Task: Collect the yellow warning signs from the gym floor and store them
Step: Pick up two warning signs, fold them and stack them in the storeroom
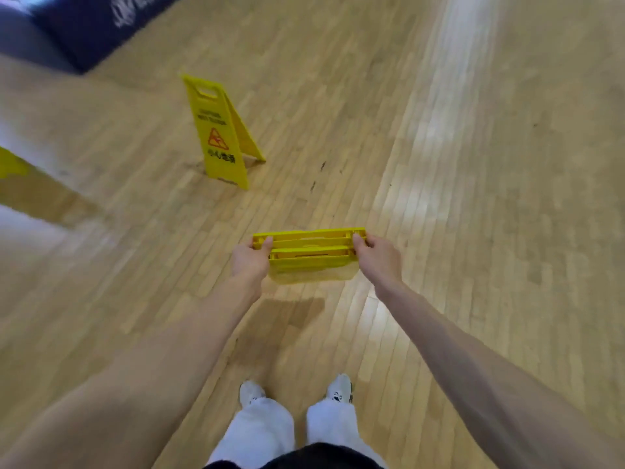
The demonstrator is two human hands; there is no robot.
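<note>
I hold folded yellow warning signs [309,255] stacked flat together, seen from their top edge, out in front of me above the floor. My left hand [252,260] grips the left end and my right hand [373,255] grips the right end. A standing yellow warning sign [220,133] is open as an A-frame on the wooden floor, ahead and to the left of my hands. At the left edge a sliver of another yellow sign [12,165] shows, mostly cut off.
Wooden gym floor [473,198] spreads all around, with bright glare streaks on the right. A dark blue mat or padded block [91,28] lies at the far upper left. My feet in white shoes [252,392] stand below the hands.
</note>
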